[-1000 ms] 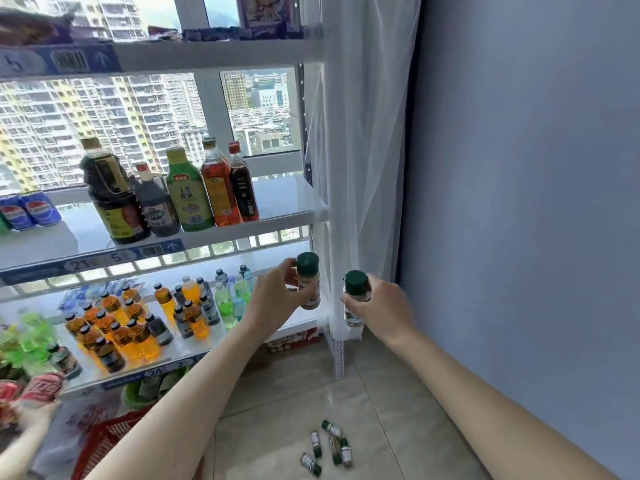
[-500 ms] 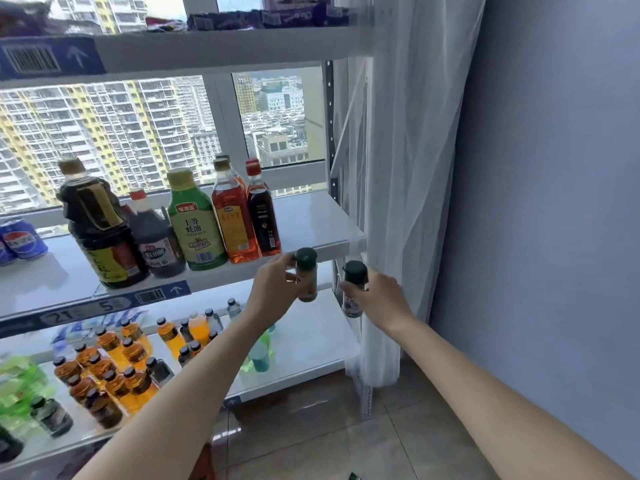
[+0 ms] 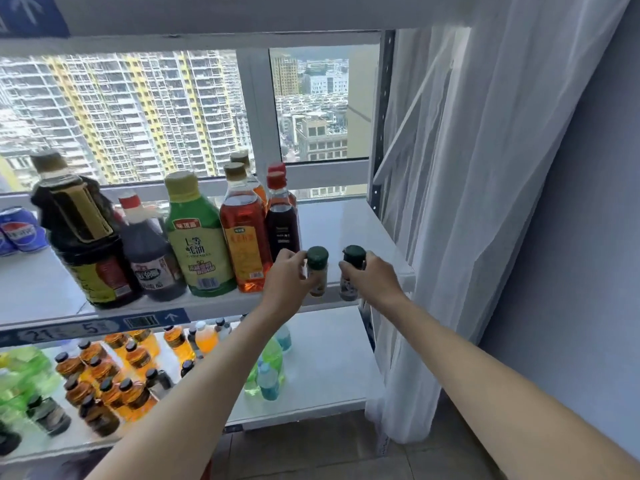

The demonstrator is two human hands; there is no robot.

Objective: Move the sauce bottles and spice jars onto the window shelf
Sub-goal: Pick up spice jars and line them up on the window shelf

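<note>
My left hand (image 3: 284,278) grips a small spice jar (image 3: 317,271) with a dark green cap and pale contents. A second green-capped spice jar (image 3: 350,275), darker inside, is held in my right hand (image 3: 372,277). Both jars are upright, side by side at the front edge of the white window shelf (image 3: 339,226), level with its bare right end. On the shelf's left part stand several sauce bottles: a big dark soy bottle (image 3: 81,233), a dark vinegar bottle (image 3: 149,258), a green oyster-sauce bottle (image 3: 199,240), an amber bottle (image 3: 244,237) and a slim dark bottle (image 3: 282,223).
Blue cola cans (image 3: 20,230) lie at the shelf's far left. The lower shelf (image 3: 325,362) holds several small drink bottles (image 3: 104,375). A white sheer curtain (image 3: 467,202) hangs just right of the shelf post, beside a grey wall (image 3: 588,237). Another shelf board (image 3: 207,15) runs overhead.
Both hands have risen with their jars from beside the lower shelf to the front edge of the window shelf. The view has tilted up, so the floor jars are out of sight.
</note>
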